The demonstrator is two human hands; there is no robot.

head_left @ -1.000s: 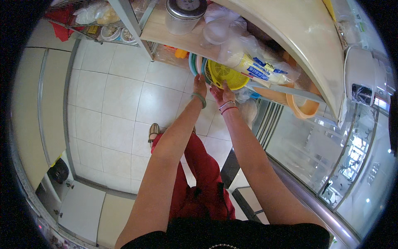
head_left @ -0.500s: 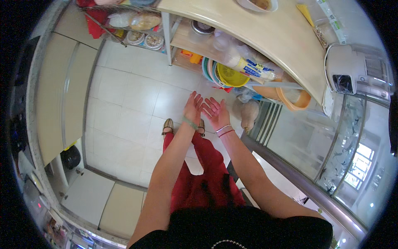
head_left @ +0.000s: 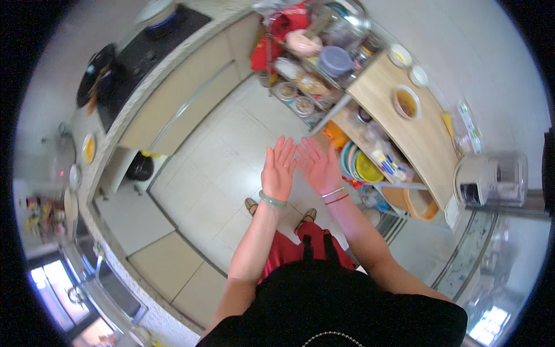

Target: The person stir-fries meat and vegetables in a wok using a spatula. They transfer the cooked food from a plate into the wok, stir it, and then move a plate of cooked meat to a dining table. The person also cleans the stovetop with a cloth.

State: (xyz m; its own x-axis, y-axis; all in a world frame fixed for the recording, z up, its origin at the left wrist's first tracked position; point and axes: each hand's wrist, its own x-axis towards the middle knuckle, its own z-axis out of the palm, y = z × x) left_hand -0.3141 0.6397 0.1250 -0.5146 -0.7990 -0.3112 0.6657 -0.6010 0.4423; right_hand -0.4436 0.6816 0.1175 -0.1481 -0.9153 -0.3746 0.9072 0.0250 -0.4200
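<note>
Both palms face up in front of me over the tiled floor [head_left: 214, 156]. My left hand [head_left: 278, 173] has its fingers stretched out and holds nothing; a green bangle [head_left: 272, 199] circles that wrist. Close beside it, my right hand [head_left: 321, 168] is likewise spread flat with nothing in it. A silver bracelet [head_left: 332, 192] and a red cord [head_left: 337, 199] are around the right wrist. The fingertips of the two hands lie very near each other. Nearest to the right hand is the shelf with stacked basins and a yellow colander [head_left: 368, 167].
At upper left a dark stove [head_left: 153, 49] bears a wok [head_left: 99, 72] and a pot [head_left: 156, 13]. A sink [head_left: 118, 289] lies lower left. The right-hand wooden shelf unit [head_left: 376, 87] holds a bowl of brown food [head_left: 407, 102] and a white appliance [head_left: 485, 179]. A cupboard below the counter stands open.
My view has swung left, bringing the stove, sink and wire rack into sight. Both hands are now raised further forward, with palms more fully shown and fingers straighter.
</note>
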